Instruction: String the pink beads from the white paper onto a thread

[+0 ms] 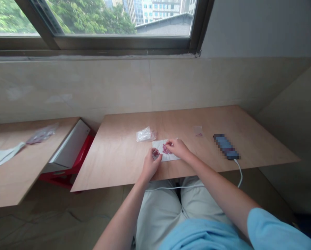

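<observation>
left hand (150,166): holding small clear red-tinted packet (156,155) | right hand (178,148): fingers pinched narrow at small magenta beads (166,149), hold unclear | beads: on white paper sheet (171,157), near edge of light plywood counter (197,119) | crumpled clear plastic bag (144,134): just far-left of sheet

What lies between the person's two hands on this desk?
The head view shows a white sheet bearing a cluster of small pink beads between the left hand and the right hand.
</observation>
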Demonstrator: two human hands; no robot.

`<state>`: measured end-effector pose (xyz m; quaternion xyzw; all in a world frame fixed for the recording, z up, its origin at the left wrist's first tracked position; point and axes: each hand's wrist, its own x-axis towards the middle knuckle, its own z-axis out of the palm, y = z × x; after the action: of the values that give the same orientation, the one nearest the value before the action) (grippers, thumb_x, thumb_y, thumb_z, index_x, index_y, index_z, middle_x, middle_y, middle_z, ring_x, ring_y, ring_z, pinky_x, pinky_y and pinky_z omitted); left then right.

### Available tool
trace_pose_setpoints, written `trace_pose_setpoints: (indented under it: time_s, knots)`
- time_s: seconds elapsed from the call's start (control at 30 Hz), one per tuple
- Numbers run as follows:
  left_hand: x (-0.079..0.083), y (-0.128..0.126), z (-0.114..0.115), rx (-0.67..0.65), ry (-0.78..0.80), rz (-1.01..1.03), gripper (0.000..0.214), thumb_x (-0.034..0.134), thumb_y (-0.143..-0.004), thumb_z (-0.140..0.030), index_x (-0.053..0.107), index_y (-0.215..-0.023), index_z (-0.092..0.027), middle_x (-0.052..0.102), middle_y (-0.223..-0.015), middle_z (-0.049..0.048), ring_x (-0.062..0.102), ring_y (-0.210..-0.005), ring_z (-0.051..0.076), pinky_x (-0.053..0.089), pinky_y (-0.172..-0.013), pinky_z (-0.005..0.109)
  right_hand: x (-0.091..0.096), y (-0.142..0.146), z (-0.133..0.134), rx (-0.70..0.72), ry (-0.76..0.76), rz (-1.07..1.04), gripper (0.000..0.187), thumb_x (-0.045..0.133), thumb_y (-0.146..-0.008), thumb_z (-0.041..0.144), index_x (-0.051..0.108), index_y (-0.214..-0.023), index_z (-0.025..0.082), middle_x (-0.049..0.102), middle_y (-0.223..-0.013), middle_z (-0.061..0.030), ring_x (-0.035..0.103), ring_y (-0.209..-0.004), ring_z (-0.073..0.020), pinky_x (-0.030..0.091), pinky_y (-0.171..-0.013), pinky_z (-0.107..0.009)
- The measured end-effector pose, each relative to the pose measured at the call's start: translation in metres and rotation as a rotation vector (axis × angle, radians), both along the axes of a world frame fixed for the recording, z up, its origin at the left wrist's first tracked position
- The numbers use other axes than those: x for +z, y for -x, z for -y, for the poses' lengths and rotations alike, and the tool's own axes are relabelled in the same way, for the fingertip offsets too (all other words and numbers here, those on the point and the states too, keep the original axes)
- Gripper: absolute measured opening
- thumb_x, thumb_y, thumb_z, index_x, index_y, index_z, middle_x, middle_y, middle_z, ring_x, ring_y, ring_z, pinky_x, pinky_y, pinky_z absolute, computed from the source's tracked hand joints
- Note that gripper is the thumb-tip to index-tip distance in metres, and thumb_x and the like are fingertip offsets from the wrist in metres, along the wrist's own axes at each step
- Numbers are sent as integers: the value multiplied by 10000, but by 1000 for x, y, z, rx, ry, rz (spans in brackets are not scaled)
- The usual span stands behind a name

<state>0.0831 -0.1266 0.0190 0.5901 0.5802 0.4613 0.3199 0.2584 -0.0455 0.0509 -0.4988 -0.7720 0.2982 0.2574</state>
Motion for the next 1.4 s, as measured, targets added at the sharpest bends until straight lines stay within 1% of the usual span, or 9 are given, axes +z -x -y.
trace_pose_setpoints:
  time_s: [0.13, 0.33, 0.57, 0.63, 0.73, 0.9, 1.1, 1.23, 1.4]
  knots:
    - [-2, -1, -1, -8, -6, -17, 177, 619, -876, -321, 576, -1007, -210, 653, -954, 28, 612, -876, 178, 459, -826, 302, -16, -3, -7, 60, -33, 164, 103, 675, -852, 210, 755, -914, 191, 736, -966, -67, 659, -878, -182, 457, -792, -250]
    - [-2, 0, -3, -42, -5, -35, 174, 613, -879, -312, 604, -1014, -204, 664, -959, 35, 618, -893, 188, 465, -832, 312, -23, 4, -2, 20, -61, 164, 110, 625, -881, 172, 733, -872, 191, 718, -1002, -76, 650, -937, -185, 453, -834, -257]
    - [2, -1, -2, -50, 10, -17, 174, 613, -882, -313, 619, -1017, -204, 668, -950, 37, 622, -886, 192, 462, -823, 309, 0, 5, 9, -156, 60, -256, 173, 580, -899, 299, 691, -903, 166, 715, -775, -32, 654, -658, -154, 480, -622, -241]
    - [3, -2, -2, -59, 15, -8, 173, 606, -887, -315, 621, -1016, -201, 666, -942, 38, 620, -881, 190, 462, -816, 305, 8, 6, 17, -120, 86, -331, 215, 566, -911, 336, 696, -939, 167, 725, -791, -36, 661, -655, -155, 486, -613, -242]
    - [4, -3, -2, -65, 20, 6, 174, 593, -891, -314, 627, -1016, -197, 670, -946, 40, 616, -870, 187, 462, -806, 301, 9, 9, 21, 40, 44, -239, 172, 627, -883, 320, 729, -940, 194, 745, -849, -34, 678, -745, -165, 493, -693, -250]
    - [5, 1, -4, -66, 32, 9, 195, 613, -874, -323, 638, -1025, -202, 674, -954, 37, 614, -888, 193, 462, -815, 302, -12, 6, 5, -63, -12, 36, 142, 636, -883, 253, 747, -956, 201, 742, -884, -44, 664, -799, -168, 466, -738, -253]
    - [6, 2, -4, -69, 38, 19, 199, 614, -868, -344, 651, -1009, -208, 669, -908, 22, 606, -847, 188, 464, -797, 296, -28, 4, 3, -4, -63, 151, 133, 656, -886, 259, 741, -969, 198, 714, -1032, -74, 655, -885, -171, 458, -780, -248]
    - [5, 1, -4, -63, 37, 9, 191, 610, -871, -335, 652, -1005, -206, 666, -899, 22, 606, -835, 186, 468, -787, 297, -24, 7, 6, -11, -58, 48, 109, 644, -879, 222, 731, -938, 193, 724, -1009, -72, 665, -891, -173, 470, -802, -253]
    - [5, 1, -4, -69, 44, 13, 197, 624, -858, -312, 653, -1018, -202, 684, -957, 41, 627, -884, 199, 478, -814, 312, -6, 14, 18, -173, 4, -244, 221, 533, -944, 320, 699, -935, 174, 719, -805, -40, 658, -697, -159, 489, -673, -249]
